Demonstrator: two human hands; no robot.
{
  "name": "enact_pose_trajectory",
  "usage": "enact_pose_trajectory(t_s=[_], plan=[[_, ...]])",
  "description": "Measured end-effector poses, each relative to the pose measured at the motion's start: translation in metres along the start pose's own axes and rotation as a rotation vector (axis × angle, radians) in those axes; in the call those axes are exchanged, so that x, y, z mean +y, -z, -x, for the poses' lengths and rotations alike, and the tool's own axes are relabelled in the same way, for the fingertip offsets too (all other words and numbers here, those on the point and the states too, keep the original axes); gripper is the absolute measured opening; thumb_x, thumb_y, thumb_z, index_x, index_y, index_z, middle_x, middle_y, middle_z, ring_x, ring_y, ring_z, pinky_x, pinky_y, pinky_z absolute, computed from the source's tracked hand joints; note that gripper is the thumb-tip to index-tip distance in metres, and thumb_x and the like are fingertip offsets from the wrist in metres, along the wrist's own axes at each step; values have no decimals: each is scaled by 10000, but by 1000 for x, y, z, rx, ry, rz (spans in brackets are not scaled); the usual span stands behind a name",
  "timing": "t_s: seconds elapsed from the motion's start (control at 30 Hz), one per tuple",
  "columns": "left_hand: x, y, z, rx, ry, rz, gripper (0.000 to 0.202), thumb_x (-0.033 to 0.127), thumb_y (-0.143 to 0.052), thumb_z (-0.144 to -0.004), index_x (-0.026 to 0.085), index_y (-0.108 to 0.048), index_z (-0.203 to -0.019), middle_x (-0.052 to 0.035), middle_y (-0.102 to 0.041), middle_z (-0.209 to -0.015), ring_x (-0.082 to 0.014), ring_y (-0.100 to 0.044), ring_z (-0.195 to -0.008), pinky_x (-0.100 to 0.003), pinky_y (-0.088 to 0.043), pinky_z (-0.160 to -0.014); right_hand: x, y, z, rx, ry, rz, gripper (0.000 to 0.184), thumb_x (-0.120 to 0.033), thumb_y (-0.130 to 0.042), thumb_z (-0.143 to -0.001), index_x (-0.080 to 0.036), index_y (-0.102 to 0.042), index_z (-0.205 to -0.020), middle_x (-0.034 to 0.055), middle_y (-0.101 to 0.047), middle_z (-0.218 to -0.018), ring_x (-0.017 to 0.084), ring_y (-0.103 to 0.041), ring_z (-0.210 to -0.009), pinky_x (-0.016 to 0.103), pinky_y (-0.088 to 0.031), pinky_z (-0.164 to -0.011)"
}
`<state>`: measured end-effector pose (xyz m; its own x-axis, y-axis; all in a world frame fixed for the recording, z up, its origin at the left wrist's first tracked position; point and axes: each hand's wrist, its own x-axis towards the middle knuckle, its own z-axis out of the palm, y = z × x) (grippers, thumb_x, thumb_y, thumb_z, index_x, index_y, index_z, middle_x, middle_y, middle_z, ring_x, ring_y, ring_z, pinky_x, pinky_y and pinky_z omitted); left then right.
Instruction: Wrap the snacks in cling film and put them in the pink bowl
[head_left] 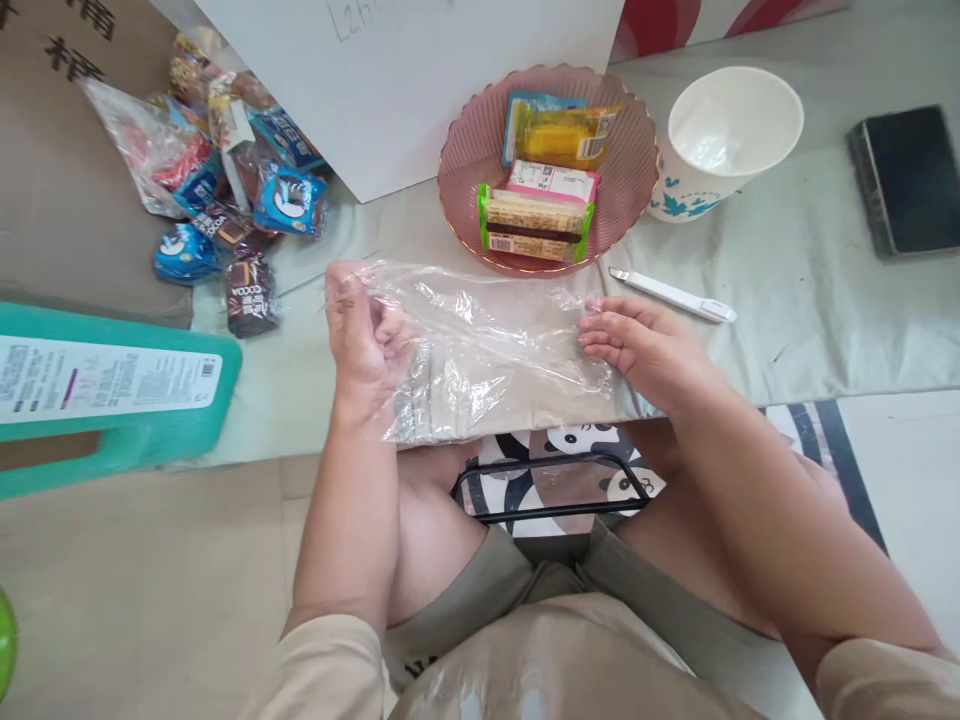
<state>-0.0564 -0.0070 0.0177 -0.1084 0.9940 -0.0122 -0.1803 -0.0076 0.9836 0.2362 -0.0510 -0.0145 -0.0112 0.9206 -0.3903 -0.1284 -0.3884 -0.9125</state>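
Note:
A clear, wrinkled plastic bag (487,345) is spread between my hands above the cloth-covered table. My left hand (367,325) is closed in a fist around the bag's left end. At the right end, my right hand (637,345) has its fingers close together, their tips on the bag's edge; the thumb is mostly hidden. Just beyond the bag stands a pink ribbed bowl (461,170) with several wrapped snacks (536,222) in it. A white utility knife (675,295) lies beside my right hand.
Several packaged snacks (289,200) are heaped at the left by a cardboard box (75,170). A green container (172,400) stands near the left edge. A white paper tub (731,130) and a black phone (911,180) are at the right. A white board (420,90) rises behind.

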Motion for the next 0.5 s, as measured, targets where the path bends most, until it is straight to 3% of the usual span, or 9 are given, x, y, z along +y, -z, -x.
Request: enact_pose_trajectory(t_s=[0.07,0.13,0.23,0.3,0.4,0.5], plan=[[-2,-1,-1,-41,-9,105,554,723,-786,-770,272,-465,-771,105,-166,-474,-61,-88,-372,-289,-13,-391,-4,-4,0,22,24,5,235,-377,-831,-768,-222,-678,-857,-5,-664,-781,115,-618,-690,272,-561,-699],[-4,-2,-3,-57,-2,164,535,692,-822,-752,267,-497,-763,113,-172,-459,-48,-82,-358,-276,-2,-381,-5,-6,-3,75,156,34,198,-341,-808,-805,-220,-656,-767,-27,-633,-727,100,-594,-681,260,-531,-709],[-9,-2,-7,-41,-6,142,513,668,-825,-767,257,-518,-754,117,-183,-448,-33,-95,-344,-259,-9,-376,-6,-5,-9,215,382,-36,208,-342,-769,-850,-233,-613,-767,-43,-629,-737,108,-648,-752,283,-543,-812],[-12,0,-9,-26,-8,89,491,636,-841,-769,252,-535,-750,114,-219,-439,-31,-125,-334,-257,-14,-369,-8,-4,-12,292,447,-125,212,-372,-751,-865,-248,-590,-803,-62,-577,-676,101,-619,-654,272,-544,-720],[-18,2,-11,-21,3,16,448,595,-853,-776,244,-574,-764,113,-292,-422,-31,-163,-317,-249,-15,-351,-15,-4,-11,392,428,-206,222,-404,-736,-869,-268,-562,-844,-100,-434,-566,72,-383,-428,220,-337,-423],[-22,2,-12,-35,12,-19,464,623,-856,-751,239,-594,-763,113,-335,-409,-37,-200,-306,-235,-46,-330,-21,-4,-8,390,345,-238,249,-476,-714,-878,-271,-575,-852,-112,-327,-515,66,-212,-380,232,-142,-355]])
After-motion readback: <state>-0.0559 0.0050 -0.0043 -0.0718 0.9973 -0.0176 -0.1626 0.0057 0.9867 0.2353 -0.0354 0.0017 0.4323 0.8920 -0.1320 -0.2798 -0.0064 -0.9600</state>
